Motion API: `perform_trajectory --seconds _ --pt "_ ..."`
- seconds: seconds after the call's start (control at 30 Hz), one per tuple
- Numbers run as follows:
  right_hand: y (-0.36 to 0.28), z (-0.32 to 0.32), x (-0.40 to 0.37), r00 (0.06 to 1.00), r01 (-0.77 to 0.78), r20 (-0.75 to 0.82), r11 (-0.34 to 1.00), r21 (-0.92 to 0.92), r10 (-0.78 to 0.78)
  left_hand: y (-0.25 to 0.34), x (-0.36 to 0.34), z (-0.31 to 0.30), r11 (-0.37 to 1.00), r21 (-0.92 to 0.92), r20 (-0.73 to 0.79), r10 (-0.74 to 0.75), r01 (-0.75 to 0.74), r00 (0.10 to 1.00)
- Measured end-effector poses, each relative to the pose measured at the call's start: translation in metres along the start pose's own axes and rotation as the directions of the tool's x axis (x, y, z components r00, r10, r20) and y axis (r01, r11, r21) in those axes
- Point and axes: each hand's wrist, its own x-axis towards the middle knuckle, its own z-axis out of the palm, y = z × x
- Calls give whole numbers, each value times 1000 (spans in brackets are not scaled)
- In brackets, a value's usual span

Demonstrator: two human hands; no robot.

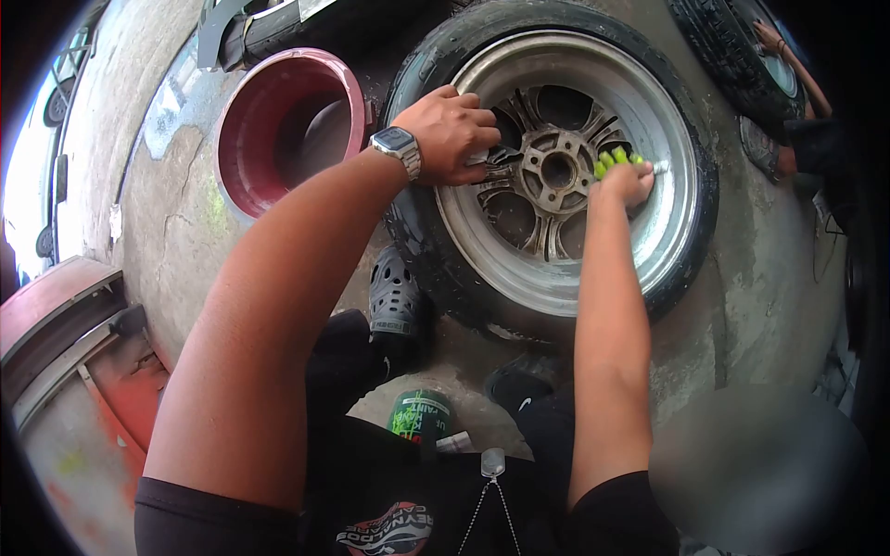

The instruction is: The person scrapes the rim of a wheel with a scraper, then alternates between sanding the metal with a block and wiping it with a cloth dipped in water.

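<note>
A car wheel [663, 218], a silver alloy rim inside a black tyre [693, 269], stands in front of me. My left hand [445, 134], with a silver watch on its wrist, is over the rim's left edge. Its fingers are curled round something pale that they mostly hide. My right hand [629, 185] reaches inside the rim at the right of the hub. Closed in it is a bright green, knobbly scrubbing mitt or sponge [614, 163], pressed near the spokes [533, 107]. Wet, whitish streaks show on the rim's inner wall.
A red plastic tub [236, 148] stands left of the wheel. Between my feet is a green paint can [419, 414]. Another person's hand [768, 37] touches a second tyre [728, 60] at upper right. Red and grey body panels [83, 389] lie at lower left.
</note>
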Motion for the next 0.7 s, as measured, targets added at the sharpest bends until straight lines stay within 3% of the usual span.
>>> perform_trajectory --seconds 0.03,0.2,0.3,0.33,0.43,0.47,0.57,0.63,0.7 --pt "-1 5 6 995 86 -35 994 -72 -89 1 0 0 1000 -3 9 -4 4 1000" --pt "-9 -2 -17 995 -57 -72 992 115 65 0 -1 0 1000 -29 -13 -7 7 1000" --pt "8 13 9 992 51 -110 989 -138 -66 1 0 -1 1000 -6 0 -10 10 1000" --pt "14 17 22 980 68 -156 948 -310 -121 2 1 -2 1000 8 9 -11 11 1000" --pt "10 2 9 1000 9 -29 1000 26 -8 2 1 -3 1000 1 27 -13 13 1000" --pt "27 -1 23 997 65 -43 996 57 -63 0 2 -2 1000 -5 12 -10 10 1000" --pt "32 9 34 998 -39 46 989 144 32 -1 -1 1 1000 -12 -7 -6 6 1000" --pt "38 21 40 976 216 49 953 -214 -210 1 0 -1 1000 0 -15 -5 5 1000" --pt "27 19 29 992 119 -28 990 -76 -121 1 0 0 1000 1 0 -6 6 1000"
